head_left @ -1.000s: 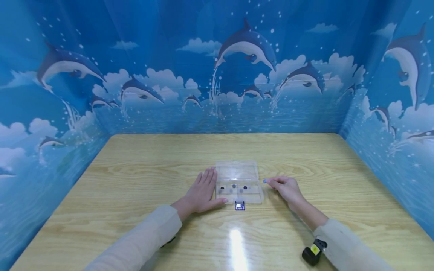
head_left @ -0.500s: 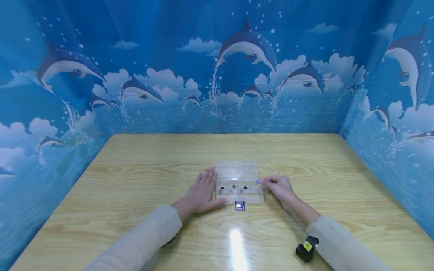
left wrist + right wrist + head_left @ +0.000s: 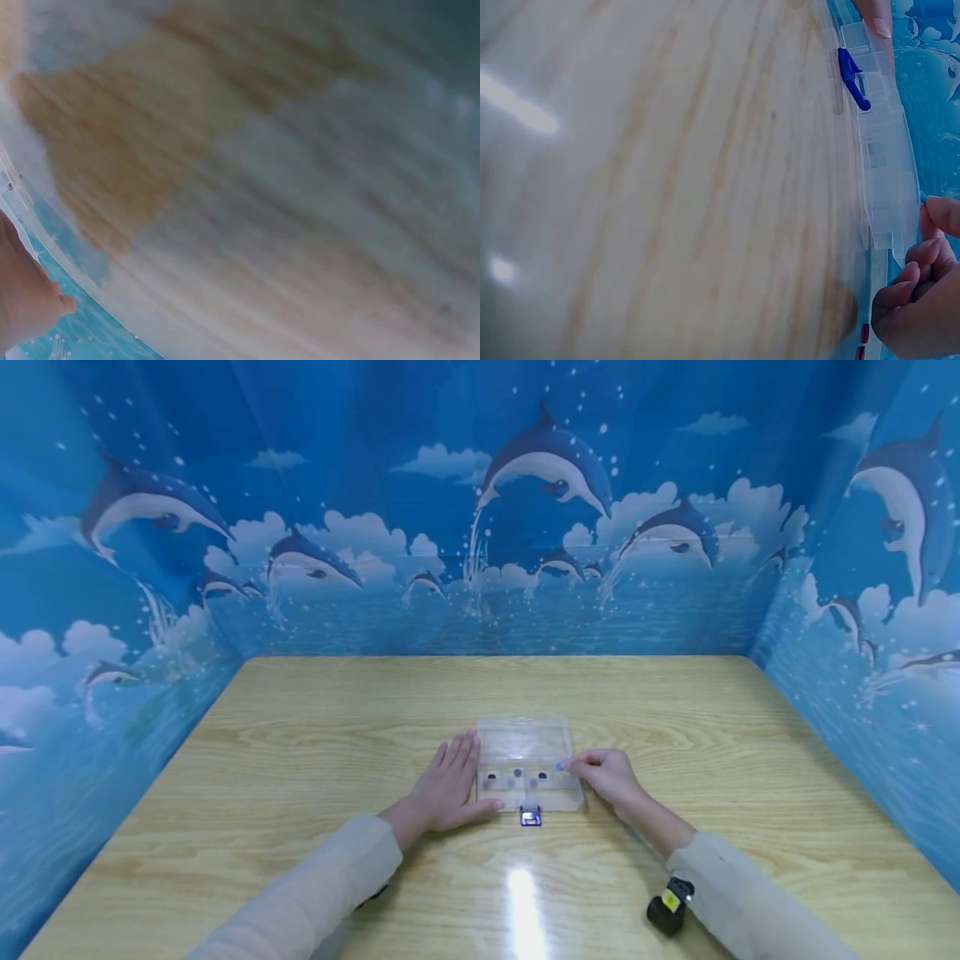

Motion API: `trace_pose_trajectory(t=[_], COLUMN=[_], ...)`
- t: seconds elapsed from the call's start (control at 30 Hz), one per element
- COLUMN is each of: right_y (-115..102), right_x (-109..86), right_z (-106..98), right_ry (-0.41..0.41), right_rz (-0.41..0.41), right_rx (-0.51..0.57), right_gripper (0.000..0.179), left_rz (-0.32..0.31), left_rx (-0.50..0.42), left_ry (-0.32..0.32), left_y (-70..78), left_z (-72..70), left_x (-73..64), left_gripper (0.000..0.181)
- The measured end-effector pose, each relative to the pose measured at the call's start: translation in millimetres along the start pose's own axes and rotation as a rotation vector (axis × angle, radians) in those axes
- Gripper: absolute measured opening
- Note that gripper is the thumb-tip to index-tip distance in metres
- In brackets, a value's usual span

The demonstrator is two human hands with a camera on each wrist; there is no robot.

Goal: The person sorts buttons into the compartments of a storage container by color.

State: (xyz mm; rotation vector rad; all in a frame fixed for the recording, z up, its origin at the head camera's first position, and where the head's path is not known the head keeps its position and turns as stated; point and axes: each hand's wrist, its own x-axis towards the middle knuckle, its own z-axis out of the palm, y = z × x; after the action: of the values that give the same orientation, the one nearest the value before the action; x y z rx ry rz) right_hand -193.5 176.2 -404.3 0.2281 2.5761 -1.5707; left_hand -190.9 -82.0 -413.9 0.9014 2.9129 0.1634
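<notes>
Head view: right hand (image 3: 611, 774) pinches small blue piece (image 3: 559, 767) at right end of clear box's (image 3: 558, 801) back row, over or inside, can't tell. Left hand (image 3: 447, 781) straight-fingered along left side; should brace box. Best lower gently, clear of dark piece (image 3: 542, 775). Left wrist: blurred tabletop (image 3: 120, 142), hand partly cropped. Right wrist: pinch beyond box, blue latch (image 3: 853, 79) nearer camera.

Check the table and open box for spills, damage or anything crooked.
Nothing stands out. The box sits straight on the table, dark bits inside, with no damage visible. The right hand pinches a blue bit. The bright streak looks like reflected light, not a spill.
</notes>
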Motion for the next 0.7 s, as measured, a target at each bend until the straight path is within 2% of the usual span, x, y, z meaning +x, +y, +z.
trace_pose_trajectory(t=[0.7], right_y=[2.9], right_x=[2.3], right_z=[0.3], right_ry=[-0.01], right_rz=[-0.023], right_rx=[-0.016], right_gripper=[0.013], left_rz=[0.002], left_rx=[0.025], left_ry=[-0.005], left_y=[0.2], left_z=[-0.5], left_x=[-0.2], left_gripper=[0.095])
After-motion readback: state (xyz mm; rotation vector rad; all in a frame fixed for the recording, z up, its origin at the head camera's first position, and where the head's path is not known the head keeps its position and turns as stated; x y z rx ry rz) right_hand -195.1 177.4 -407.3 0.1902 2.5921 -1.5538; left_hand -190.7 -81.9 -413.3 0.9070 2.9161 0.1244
